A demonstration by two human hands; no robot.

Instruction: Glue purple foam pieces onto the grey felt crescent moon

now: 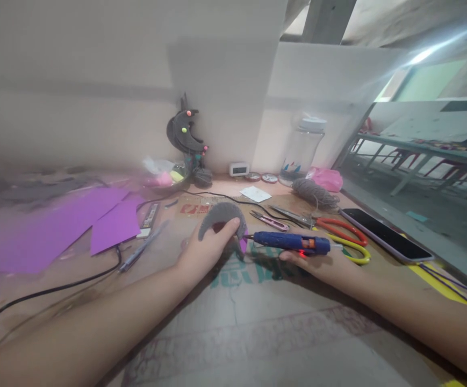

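A grey felt crescent point(224, 211) is pinched in my left hand point(207, 244), the thumb lying across its right end. A small purple piece point(243, 243) shows at that end. My right hand point(311, 262) is wrapped around a blue hot glue gun point(292, 243), whose red light glows underneath. The gun points left, and its nozzle meets or nearly meets the purple piece; I cannot tell if they touch. My right hand's fingers are partly hidden by the gun. Just behind the gun lie pink thread snips point(271, 221) and scissors point(340, 228) with orange and yellow handles.
Purple sheets point(116, 226) and a pen point(140, 250) lie on the left, near a black cable point(48, 287). Along the back stand a dark crescent ornament point(185, 131), a small white clock point(239, 170) and a clear bottle point(301, 148). Grey yarn point(314, 193) and a phone point(386, 234) lie right.
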